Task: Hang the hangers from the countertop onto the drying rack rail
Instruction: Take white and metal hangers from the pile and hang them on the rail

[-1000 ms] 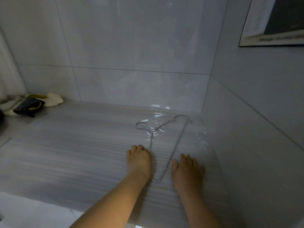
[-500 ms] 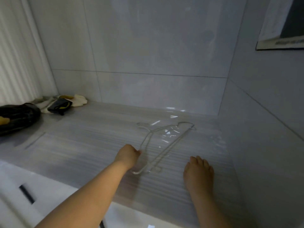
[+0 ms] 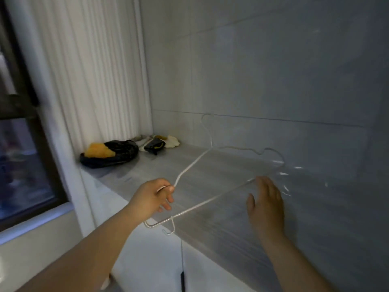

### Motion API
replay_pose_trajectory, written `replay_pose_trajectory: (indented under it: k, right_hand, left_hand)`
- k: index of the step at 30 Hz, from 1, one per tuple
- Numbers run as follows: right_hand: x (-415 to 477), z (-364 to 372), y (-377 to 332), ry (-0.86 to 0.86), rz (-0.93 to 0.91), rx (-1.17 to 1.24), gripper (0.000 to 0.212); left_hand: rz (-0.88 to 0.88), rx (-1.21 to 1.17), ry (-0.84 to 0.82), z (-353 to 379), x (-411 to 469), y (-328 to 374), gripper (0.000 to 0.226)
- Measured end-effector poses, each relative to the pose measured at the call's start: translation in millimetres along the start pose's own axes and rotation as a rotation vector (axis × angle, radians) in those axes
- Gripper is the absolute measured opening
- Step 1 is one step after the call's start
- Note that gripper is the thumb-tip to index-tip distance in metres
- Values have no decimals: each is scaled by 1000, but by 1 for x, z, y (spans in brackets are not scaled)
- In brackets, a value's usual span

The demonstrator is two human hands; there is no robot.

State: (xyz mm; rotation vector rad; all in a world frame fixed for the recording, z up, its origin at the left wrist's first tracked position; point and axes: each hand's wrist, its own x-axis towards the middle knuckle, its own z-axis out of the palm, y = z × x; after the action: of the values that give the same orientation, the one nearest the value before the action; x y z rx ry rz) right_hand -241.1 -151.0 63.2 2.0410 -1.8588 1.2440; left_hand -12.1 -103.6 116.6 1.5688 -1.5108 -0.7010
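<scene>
While the left hand (image 3: 154,197) curls its fingers and thumb round one shoulder wire of a thin white wire clothes hanger (image 3: 190,166), the right hand (image 3: 266,204) is spread flat, fingers straight and slightly apart, holding nothing. The hanger is held in the air above the front part of the pale grey striped stone countertop (image 3: 136,174). From the left fingers its wire climbs away towards the wall to a hook that points upward. The long bottom bar runs from just below the left fingers across to the right fingertips (image 3: 262,182). Blur makes it impossible to tell whether those fingertips touch the bar. A small bent end of the wire hangs below the left fingers, in front of the white cabinet door (image 3: 155,262).

Well beyond the left fingers, at the far end of the countertop, lies a crumpled black plastic bag with something yellow in it (image 3: 109,153). Just past it sit a small black and yellow pouch (image 3: 154,145) and some pale cloth. A white pleated curtain (image 3: 94,70) hangs behind them, beside a dark-framed window (image 3: 31,127). Light grey glossy wall tiles (image 3: 273,81) rise beyond the right fingers.
</scene>
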Motion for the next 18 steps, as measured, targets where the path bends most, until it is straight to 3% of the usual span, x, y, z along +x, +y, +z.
replay_pose_trajectory:
  k: [4, 11, 14, 17, 18]
  right_hand:
    - [27, -14, -45, 66, -111, 55, 48]
    - [29, -12, -122, -309, -329, 222, 28]
    - [12, -11, -164, -429, -440, 320, 30]
    - [-9, -13, -210, -493, -576, 410, 33]
    - [-18, -15, -225, -504, -628, 452, 32]
  left_hand:
    - [45, 78, 74, -44, -47, -4, 26]
    - [-56, 345, 259, -105, -143, -14, 28]
    - [-137, 466, 318, -130, -181, -12, 24]
    - [-201, 623, 378, -147, -218, -2, 4]
    - [-199, 688, 404, -152, -229, 0, 10]
